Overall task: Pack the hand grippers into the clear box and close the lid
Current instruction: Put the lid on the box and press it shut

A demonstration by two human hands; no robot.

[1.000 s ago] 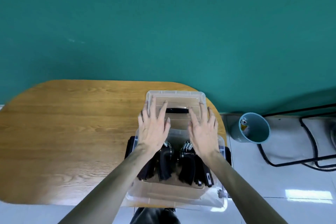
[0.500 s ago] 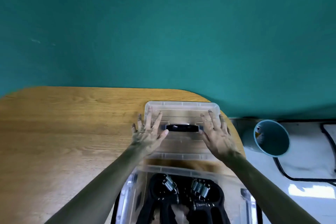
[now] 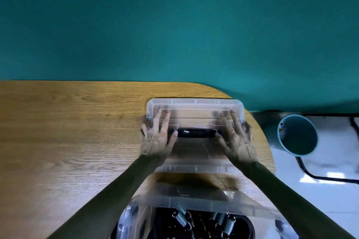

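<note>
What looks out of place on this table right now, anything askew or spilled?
Nothing spilled or damaged. The lid lies flat on the table beyond the clear box, with the left hand and right hand spread on it. The box is open, hand grippers inside.

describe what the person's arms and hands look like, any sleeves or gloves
Both forearms are bare, with no sleeves in view. The left hand and right hand wear no gloves. No watch, ring or wristband shows, though the picture is somewhat blurred.
</note>
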